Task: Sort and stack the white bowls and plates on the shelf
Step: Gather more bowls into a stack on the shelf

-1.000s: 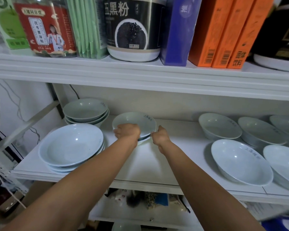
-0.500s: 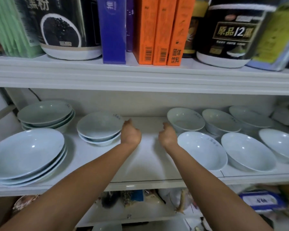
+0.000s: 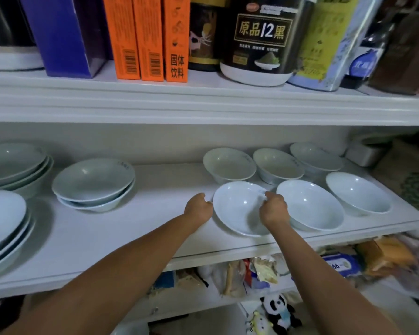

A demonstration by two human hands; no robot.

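On the white shelf (image 3: 136, 228) a single white bowl (image 3: 237, 209) sits front and centre. My left hand (image 3: 198, 209) touches its left rim and my right hand (image 3: 273, 210) grips its right rim. Two more single bowls (image 3: 310, 204) (image 3: 358, 194) stand to its right, with three bowls (image 3: 229, 164) (image 3: 277, 166) (image 3: 315, 157) in a row behind. A stack of two bowls (image 3: 92, 182) stands left of centre. At the far left are a stack of bowls (image 3: 15, 165) at the back and a stack of plates (image 3: 3, 221) in front.
The upper shelf (image 3: 203, 105) hangs low over the bowls, loaded with orange boxes (image 3: 145, 37), a purple box (image 3: 63, 35) and a black jar (image 3: 259, 39). A grey box (image 3: 363, 153) and a patterned item (image 3: 416, 189) stand at the right end. Packets and a panda toy (image 3: 278, 313) lie below.
Both hands left the two-bowl stack and moved right along the shelf; they now close on the rim of the front centre bowl. The view has swung right.
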